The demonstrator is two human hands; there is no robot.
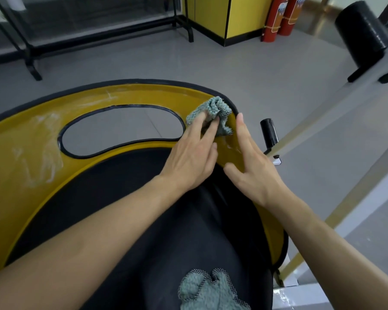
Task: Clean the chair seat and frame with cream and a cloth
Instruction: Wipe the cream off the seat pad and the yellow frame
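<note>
A yellow chair frame (31,135) with a black rim curves around a black seat (130,198) and has an oval cut-out. White cream smears lie on the frame's left and top parts. My left hand (193,157) presses a crumpled grey-green cloth (213,113) onto the frame's upper right with straight fingers. Just to its right, my right hand (251,166) rests flat on the frame, its fingertips at the black rim. A second grey-green cloth (206,289) lies on the seat at the bottom.
Grey floor surrounds the chair. Two red fire extinguishers (280,16) stand by a yellow cabinet (240,14) at the back. A black cylinder (363,34) on a white machine frame sits at the right, with a small black handle (268,133) near my right hand.
</note>
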